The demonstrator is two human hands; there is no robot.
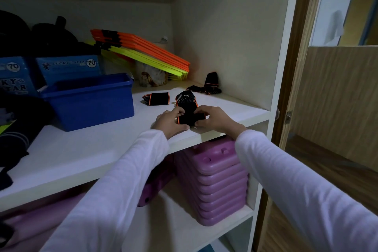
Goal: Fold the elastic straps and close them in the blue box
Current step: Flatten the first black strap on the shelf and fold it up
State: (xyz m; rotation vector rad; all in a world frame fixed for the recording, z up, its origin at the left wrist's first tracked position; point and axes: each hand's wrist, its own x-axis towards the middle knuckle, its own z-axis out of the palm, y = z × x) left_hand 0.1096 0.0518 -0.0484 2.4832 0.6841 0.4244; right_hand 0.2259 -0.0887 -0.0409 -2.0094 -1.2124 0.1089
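Observation:
On the white shelf (86, 149) lies a black elastic strap with orange edging (187, 101), stretched away from me. Its near end is pinched by both hands: my left hand (168, 121) holds the left side and my right hand (212, 118) the right side, near the shelf's front edge. A folded strap (156, 98) rests just left of it. Another strap (208, 85), loosely bunched, sits against the right wall. The open blue box (90, 101) stands to the left of the straps; its inside is not visible.
Orange and yellow flat bars (143, 51) lean at the back. Blue cartons marked 70 (67, 67) and dark bags (18, 112) fill the left. Purple stacked blocks (214, 180) sit on the lower shelf. A wooden door (337, 98) stands at the right.

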